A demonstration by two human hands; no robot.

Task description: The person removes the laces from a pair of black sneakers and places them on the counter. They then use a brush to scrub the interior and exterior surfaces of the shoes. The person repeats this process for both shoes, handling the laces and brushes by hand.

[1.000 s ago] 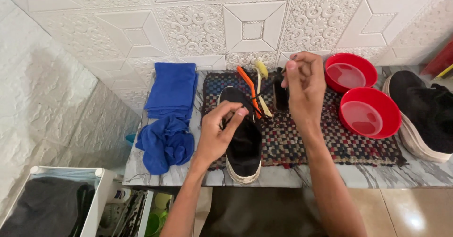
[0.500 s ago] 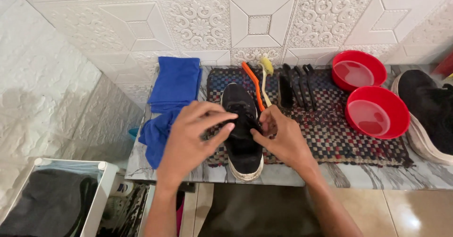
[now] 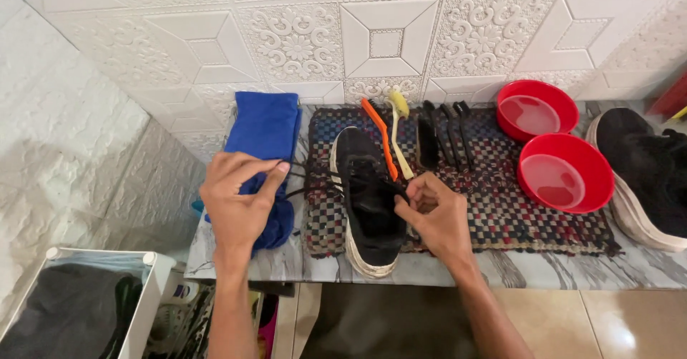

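Observation:
A black sneaker with a white sole (image 3: 368,205) lies on a checkered woven mat (image 3: 501,216), toe toward the wall. My left hand (image 3: 240,202) sits to the shoe's left, over the blue cloth, and pinches a black shoelace (image 3: 309,176) that stretches across to the shoe. My right hand (image 3: 436,216) rests at the shoe's right side, fingers closed on the lace near the eyelets.
Blue cloths (image 3: 265,126) lie left of the mat. Orange (image 3: 379,144), yellow (image 3: 398,134) and black brushes (image 3: 444,134) lie behind the shoe. Two red bowls (image 3: 565,171) with liquid stand at right, beside a second black sneaker (image 3: 647,176). A white bin (image 3: 143,298) stands below left.
My right hand came down from the back of the mat to the shoe's right side. My left hand moved left off the shoe, drawing the lace out sideways.

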